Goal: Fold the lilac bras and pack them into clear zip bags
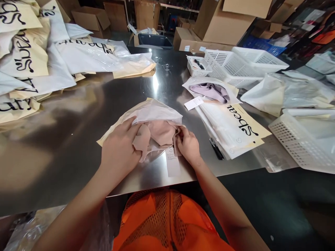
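Note:
A folded pink garment [161, 132] sits partly inside a white and cream plastic bag [157, 111] on the metal table in front of me. My left hand [121, 144] is closed around the left side of the bag's mouth and a fold of the pink cloth; its fingertips are partly hidden. At the right edge of the opening, my right hand [188, 143] pinches the garment's edge. Below the opening hangs a white paper tag [172, 162], lying on the table.
Printed bags [232, 129] lie at right under an open bag with a lilac garment [209, 91]. A black-handled cutter [216, 149] lies beside them. White plastic baskets [230, 66] stand behind. Packed bags [86, 55] pile up at left; cardboard boxes [222, 24] stand at the back.

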Tool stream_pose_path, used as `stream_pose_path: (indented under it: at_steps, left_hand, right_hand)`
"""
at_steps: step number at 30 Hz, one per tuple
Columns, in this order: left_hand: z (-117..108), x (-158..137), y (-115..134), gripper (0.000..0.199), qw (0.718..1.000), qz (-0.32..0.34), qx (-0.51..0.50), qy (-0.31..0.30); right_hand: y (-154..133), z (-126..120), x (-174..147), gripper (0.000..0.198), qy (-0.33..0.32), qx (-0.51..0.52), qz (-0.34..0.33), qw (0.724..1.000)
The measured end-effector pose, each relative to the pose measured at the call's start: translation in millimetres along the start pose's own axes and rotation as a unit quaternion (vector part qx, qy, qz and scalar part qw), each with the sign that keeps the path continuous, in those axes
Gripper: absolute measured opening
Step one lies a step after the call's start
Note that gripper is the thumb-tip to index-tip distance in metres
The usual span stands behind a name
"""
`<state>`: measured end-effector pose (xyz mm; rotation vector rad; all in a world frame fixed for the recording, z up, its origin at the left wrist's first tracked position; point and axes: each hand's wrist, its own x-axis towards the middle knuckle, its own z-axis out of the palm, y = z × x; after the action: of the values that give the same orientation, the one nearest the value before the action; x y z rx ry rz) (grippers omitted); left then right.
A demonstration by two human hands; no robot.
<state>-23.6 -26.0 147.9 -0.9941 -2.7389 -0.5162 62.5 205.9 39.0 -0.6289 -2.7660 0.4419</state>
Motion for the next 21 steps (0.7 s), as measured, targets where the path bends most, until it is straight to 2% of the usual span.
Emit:
stream_pose_path:
  at_steps: [6, 8, 11, 13, 15, 17, 19, 21]
  left_hand:
    - [4, -1, 0, 0.056, 1.000, 0.013, 0.016, 0.012]
    - [5, -2, 1, 0.053, 1.000, 0.018, 0.020, 0.013]
    - [7, -2, 3, 0.049, 0.999, 0.019, 0.034, 0.008]
    - [8, -2, 2, 0.049, 0.999, 0.022, 0.039, 0.011]
    - [9, -3, 1, 0.048, 0.999, 0.029, 0.038, 0.019]
    - [9, -2, -2, 0.045, 0.998, 0.035, 0.034, 0.026]
    - [8, -1, -2, 0.043, 0.998, 0.040, 0.030, 0.028]
    - [8, 0, -1, 0.042, 0.998, 0.038, 0.029, 0.032]
  right_hand:
    - [4, -12, -13, 0.054, -0.037, -0.019, -0.017, 0.999]
    - [9, -9, -19, 0.046, -0.030, -0.020, -0.017, 0.999]
    - [19, -9, -22, 0.023, -0.022, 0.012, 0.007, 1.000]
    - [29, -19, -21, 0.020, -0.021, 0.034, 0.012, 0.999]
    - [39, -37, -18, 0.017, 0.000, 0.111, 0.031, 0.993]
    - [46, -62, -13, 0.023, 0.032, 0.255, 0.085, 0.963]
    - [49, -88, -7, 0.030, 0.054, 0.390, 0.141, 0.908]
    - [49, -111, 0, 0.030, 0.065, 0.444, 0.159, 0.880]
